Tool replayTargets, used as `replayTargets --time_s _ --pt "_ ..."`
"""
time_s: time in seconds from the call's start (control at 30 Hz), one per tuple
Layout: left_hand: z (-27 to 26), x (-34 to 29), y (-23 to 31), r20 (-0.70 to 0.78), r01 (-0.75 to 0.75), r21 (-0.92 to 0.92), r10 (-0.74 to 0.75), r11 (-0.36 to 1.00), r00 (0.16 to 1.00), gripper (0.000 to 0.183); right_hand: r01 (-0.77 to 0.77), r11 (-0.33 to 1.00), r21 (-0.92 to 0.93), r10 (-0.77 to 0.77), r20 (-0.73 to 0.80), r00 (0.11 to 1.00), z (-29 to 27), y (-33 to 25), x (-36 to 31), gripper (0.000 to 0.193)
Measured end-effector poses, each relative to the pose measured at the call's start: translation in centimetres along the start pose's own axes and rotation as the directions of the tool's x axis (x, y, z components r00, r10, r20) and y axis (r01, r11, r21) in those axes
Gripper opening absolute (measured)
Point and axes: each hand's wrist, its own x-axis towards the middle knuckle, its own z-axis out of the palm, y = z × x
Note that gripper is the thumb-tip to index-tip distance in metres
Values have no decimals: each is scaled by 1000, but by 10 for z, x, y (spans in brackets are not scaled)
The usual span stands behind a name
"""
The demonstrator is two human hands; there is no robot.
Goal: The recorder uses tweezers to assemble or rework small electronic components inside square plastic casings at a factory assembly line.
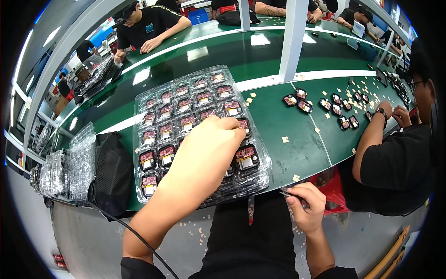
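Observation:
A clear plastic blister tray (262, 169) lies in front of me, its pockets filled with rows of small black device cases (166, 155), each showing a red circuit board and a pale block. My left hand (209, 144) reaches across the tray from the lower left. Its fingers are closed at one black case (244, 124) by the tray's right side; the fingertips are partly hidden by the hand. At the table's near edge, right of the tray, my right hand (307, 204) is closed around thin metal tweezers (285, 191), whose tips point left.
Loose black cases (304, 106) and small beige squares (285, 139) are scattered over the green table (288, 162) to the right, where a co-worker (390, 153) sits. Stacked clear trays (81, 153) and a black bag (113, 169) stand left. A white post (292, 46) rises beyond.

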Motion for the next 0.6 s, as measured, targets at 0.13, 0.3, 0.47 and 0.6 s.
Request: replayTargets --time_s 0.13,0.3,0.47,0.6 --pt "-1 -1 4 42 8 11 -8 1000 999 39 -67 985 -159 46 -135 990 0 22 31 14" --pt "1 1 2 47 -42 122 36 992 998 44 -126 891 -436 59 -162 985 -10 60 84 18" --pt "1 1 5 54 -31 137 24 990 998 43 -276 675 -684 245 -145 959 -10 74 131 27" --pt "2 2 2 62 -16 143 8 990 998 47 -339 584 -738 364 -135 921 -11 74 139 30"
